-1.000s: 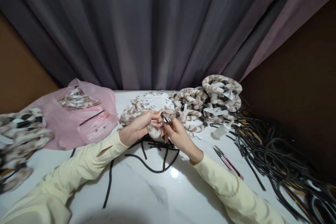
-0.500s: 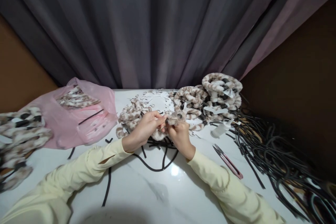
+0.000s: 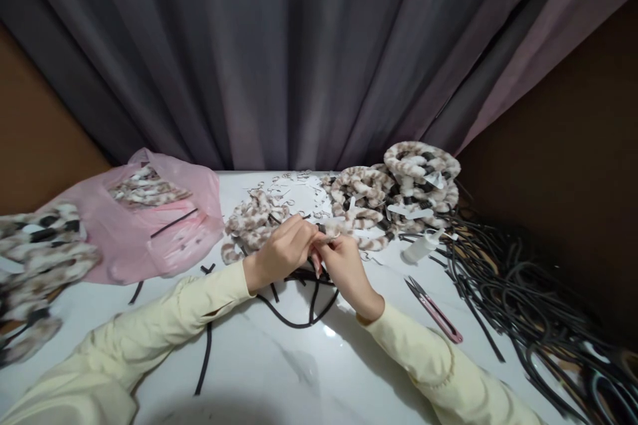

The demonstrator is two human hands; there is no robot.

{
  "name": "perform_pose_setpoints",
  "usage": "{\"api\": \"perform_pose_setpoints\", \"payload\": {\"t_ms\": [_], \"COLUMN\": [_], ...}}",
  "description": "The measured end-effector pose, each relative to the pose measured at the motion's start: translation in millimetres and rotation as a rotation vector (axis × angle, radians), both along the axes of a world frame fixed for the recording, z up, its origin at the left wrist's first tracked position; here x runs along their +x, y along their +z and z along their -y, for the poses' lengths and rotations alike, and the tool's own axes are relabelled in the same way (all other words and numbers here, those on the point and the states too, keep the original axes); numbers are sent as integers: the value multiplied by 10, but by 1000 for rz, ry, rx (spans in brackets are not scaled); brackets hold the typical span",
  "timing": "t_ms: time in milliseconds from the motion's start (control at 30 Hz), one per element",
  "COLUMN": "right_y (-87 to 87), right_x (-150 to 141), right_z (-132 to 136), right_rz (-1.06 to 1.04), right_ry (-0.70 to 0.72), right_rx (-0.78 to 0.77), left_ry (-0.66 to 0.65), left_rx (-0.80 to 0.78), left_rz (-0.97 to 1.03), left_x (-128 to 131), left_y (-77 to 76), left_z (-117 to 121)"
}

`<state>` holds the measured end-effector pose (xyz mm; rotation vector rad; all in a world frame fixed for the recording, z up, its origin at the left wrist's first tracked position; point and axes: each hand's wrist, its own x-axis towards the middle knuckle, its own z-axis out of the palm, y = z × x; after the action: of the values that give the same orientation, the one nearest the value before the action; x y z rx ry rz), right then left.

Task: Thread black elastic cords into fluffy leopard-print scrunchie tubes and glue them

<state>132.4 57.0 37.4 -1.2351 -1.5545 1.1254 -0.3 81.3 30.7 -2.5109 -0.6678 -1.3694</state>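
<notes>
My left hand (image 3: 283, 251) and my right hand (image 3: 346, 269) meet over the middle of the table, both with fingers closed. Pinched between them is a furry strip (image 3: 327, 238), brown and dark; the fingers cover most of it. Behind my left hand lies a heap of white-and-brown furry tubes (image 3: 254, 216). Below the hands, black cords (image 3: 294, 325) curve across the white table (image 3: 279, 378). Small metal hooks (image 3: 299, 186) are scattered on a white patch beyond my fingers.
Furry rings (image 3: 421, 163) are stacked at the back right, near a small white bottle (image 3: 419, 249). Pink thread snips (image 3: 436, 312) lie to the right, beside a tangle of black cords (image 3: 518, 292). A pink plastic bag (image 3: 199, 232) and more furry pieces (image 3: 60, 259) sit left.
The fluffy part that showed above my right fist is now mostly hidden. My left hand has turned over and closed nearer the right, whose fingers have shifted into a pinch.
</notes>
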Motion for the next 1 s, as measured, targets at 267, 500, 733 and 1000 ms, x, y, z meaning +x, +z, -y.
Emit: {"api": "perform_pose_setpoints", "payload": {"t_ms": [267,500,733,1000], "right_y": [172,233,119,71], "right_x": [31,110,105,78], "right_z": [87,47,24,76], "right_rz": [-93,65,383,624], "right_ry": [69,142,59,30], "right_rx": [-87,18,424,514], "left_ry": [65,81,182,124], "left_rx": [138,75,-260,-323], "left_rz": [-62,39,138,122], "left_x": [-64,-48,-8,19], "left_y": [105,109,129,179], "left_z": [-64,-37,12,16]}}
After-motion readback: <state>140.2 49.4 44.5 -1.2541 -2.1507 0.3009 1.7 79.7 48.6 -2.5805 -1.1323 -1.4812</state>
